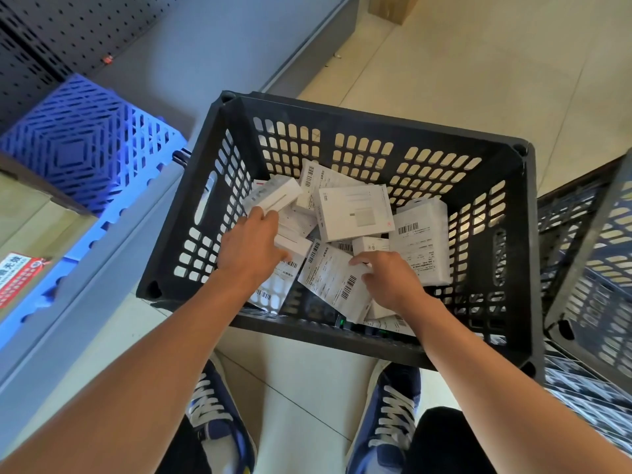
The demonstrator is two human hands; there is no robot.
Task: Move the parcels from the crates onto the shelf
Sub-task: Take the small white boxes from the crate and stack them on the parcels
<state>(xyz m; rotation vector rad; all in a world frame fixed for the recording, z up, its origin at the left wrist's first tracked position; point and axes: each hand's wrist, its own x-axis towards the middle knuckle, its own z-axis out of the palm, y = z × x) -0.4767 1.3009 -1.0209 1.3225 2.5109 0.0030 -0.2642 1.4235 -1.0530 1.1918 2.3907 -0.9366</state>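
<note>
Inside the black crate (342, 138), white parcels (355, 213) lie heaped. At its left wall, the left hand (251, 244) grips a slim box (273, 196); nearer its front wall, the right hand (390, 278) curls onto a labelled packet (333, 278). Picking is underway; next comes lifting both toward the grey shelf (212, 53), left of the crate.

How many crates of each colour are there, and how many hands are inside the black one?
Black plastic lattice crates: 2, one in the middle, one at the right edge
Blue plastic lattice crate: 1
Hands among the white parcels: 2, left hand, right hand
Total: 5
</note>
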